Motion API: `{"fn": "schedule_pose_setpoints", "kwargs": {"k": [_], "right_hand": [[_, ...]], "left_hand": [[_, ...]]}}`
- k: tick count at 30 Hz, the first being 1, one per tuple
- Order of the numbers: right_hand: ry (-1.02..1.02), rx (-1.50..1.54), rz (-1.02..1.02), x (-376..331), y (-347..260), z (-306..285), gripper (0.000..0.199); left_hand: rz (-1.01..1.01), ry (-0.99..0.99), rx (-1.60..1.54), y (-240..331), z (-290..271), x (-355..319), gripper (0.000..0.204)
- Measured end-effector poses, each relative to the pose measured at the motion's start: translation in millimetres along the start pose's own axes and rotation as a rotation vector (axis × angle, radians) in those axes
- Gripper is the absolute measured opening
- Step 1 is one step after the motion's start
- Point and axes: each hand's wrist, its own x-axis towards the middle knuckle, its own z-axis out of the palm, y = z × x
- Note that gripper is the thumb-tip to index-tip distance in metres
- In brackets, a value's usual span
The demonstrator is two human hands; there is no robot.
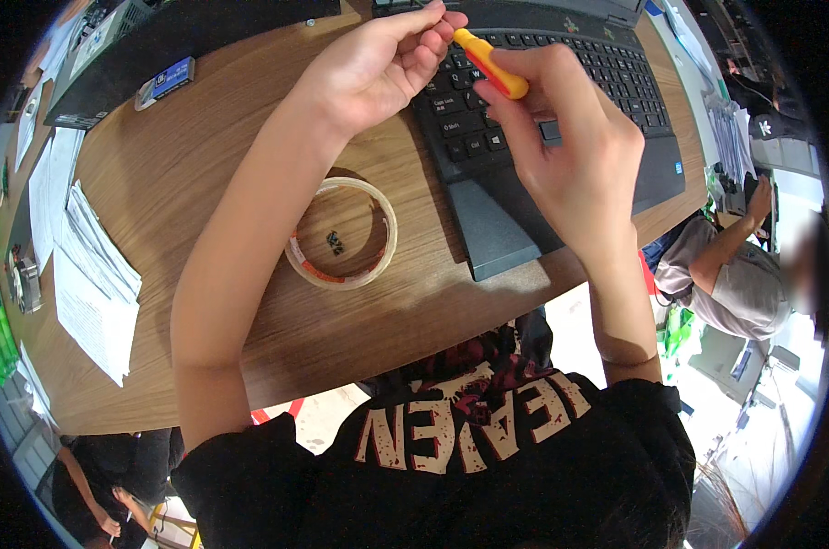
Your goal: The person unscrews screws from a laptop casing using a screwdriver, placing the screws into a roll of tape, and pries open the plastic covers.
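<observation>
Yellow-red tool (489,64): I count one, above one laptop (497,229).
Right hand (574,146): gripping the tool.
Left hand (368,78): fingers curled by its front end; I can't tell whether they grip anything.
Tape ring (391,227): one, around small dark pieces (335,242).

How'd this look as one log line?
right hand: grips yellow tool | left hand: near tool's end | table: tape roll around small dark pieces
</observation>
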Motion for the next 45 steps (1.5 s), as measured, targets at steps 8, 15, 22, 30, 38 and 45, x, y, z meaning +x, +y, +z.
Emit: {"fn": "schedule_pose_setpoints", "kwargs": {"k": [8, 15, 22, 30, 38, 45], "right_hand": [[-0.109, -0.341, 0.076, 5.2, 8.4, -1.9, 0.032], [0.021, -0.032, -0.149, 8.5, 7.8, -7.3, 0.021], [0.04, -0.251, 0.057, 2.4, 9.4, 2.8, 0.028], [0.023, -0.038, -0.211, 6.8, 11.1, -1.6, 0.024], [-0.084, -0.393, -0.186, 2.3, 21.7, -1.7, 0.022], [-0.077, -0.111, -0.124, 17.1, 3.0, -12.5, 0.017]], "left_hand": [[0.06, -0.089, 0.077, -2.3, 9.0, -6.9, 0.021], [0.004, -0.042, 0.01, -2.8, 3.8, -2.3, 0.018], [0.096, -0.059, 0.049, -4.5, 8.7, -3.5, 0.017], [0.119, 0.014, 0.034, -0.3, 11.0, -6.9, 0.015], [0.103, -0.096, 0.077, 0.4, 3.7, -1.7, 0.015], [0.093, -0.005, 0.013, 2.6, 1.5, -1.4, 0.015]]}}
